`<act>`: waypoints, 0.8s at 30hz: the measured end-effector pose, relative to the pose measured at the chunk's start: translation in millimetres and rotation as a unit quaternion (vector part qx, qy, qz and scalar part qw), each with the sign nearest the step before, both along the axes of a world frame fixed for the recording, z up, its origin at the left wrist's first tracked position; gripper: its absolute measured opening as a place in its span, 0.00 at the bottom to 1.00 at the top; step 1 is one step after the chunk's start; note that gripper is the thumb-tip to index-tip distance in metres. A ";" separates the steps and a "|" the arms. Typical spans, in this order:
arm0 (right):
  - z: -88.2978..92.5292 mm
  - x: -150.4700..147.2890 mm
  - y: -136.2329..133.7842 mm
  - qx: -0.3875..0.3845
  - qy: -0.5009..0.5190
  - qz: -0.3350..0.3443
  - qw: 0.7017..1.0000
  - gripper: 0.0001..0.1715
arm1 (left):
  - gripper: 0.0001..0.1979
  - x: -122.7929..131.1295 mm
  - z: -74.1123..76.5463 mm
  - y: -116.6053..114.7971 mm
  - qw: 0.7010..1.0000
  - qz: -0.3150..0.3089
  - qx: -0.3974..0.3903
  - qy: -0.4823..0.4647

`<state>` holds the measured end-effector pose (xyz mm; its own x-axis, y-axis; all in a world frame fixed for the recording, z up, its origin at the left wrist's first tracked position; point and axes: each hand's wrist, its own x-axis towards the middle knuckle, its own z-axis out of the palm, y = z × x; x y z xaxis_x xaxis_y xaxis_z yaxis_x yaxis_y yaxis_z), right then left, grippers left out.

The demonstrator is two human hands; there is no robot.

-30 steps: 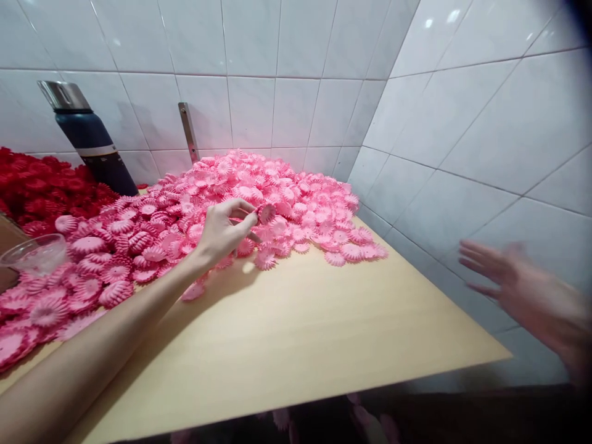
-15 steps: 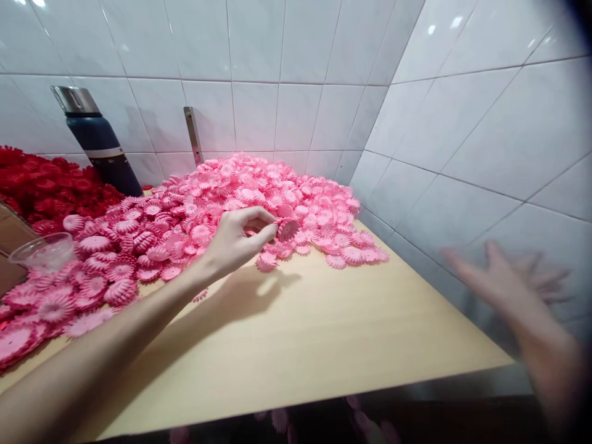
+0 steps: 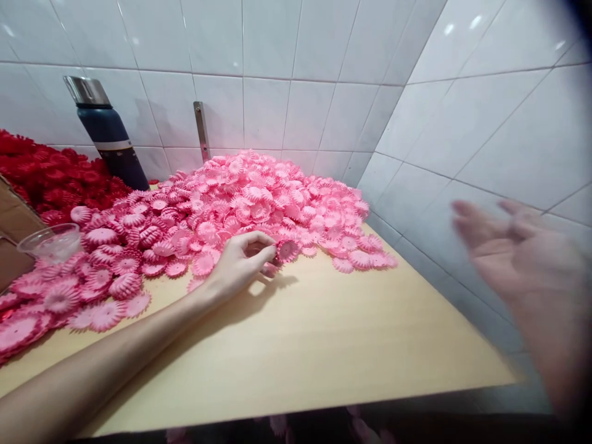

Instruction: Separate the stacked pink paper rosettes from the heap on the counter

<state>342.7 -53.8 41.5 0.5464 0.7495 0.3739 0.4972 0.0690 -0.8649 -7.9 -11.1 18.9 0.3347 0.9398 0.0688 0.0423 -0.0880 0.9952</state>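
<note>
My left hand (image 3: 250, 256) is closed in a pinch just above the table, at the front of a heap of pink scalloped paper flowers (image 3: 259, 191). Between thumb and fingers it grips a darker pink paper flower (image 3: 288, 251), its round face turned towards me. Off to the right, in front of the tiled wall, my right hand (image 3: 518, 250) is raised beyond the table's side edge. Motion blurs it, but the palm shows with fingers apart and nothing in it.
A dark blue bottle (image 3: 113, 139) stands at the back left beside a red heap of similar pieces (image 3: 60, 182). A clear plastic cup (image 3: 50, 243) and a cardboard box (image 3: 13, 216) are at the left. White tiled walls (image 3: 309, 114) bound the wooden table (image 3: 333, 333). More pink pieces lie below its front edge.
My left hand has come slightly lower, still pinching the flower. My right hand has risen and turned, showing more palm. The view has shifted a little.
</note>
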 end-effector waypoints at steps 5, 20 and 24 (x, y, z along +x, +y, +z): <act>4.3 -58.0 26.8 0.005 0.303 0.309 0.901 0.47 | 0.12 -3.3 -4.2 -5.3 0.998 0.033 -0.034 -0.029; 3.1 -136.3 58.0 -0.082 0.211 0.491 0.842 0.43 | 0.10 -5.5 -17.3 -6.7 0.991 0.090 -0.046 -0.085; -7.5 -145.6 58.5 -0.073 0.312 0.464 0.826 0.32 | 0.11 -4.6 -12.0 -11.3 0.992 0.079 -0.055 -0.081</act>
<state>197.1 4.6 34.0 -0.2374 0.9657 0.1055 -0.2563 0.0425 -0.9657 -12.6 -22.4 6.9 0.1762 0.9843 0.0046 -0.1140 0.0158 0.9934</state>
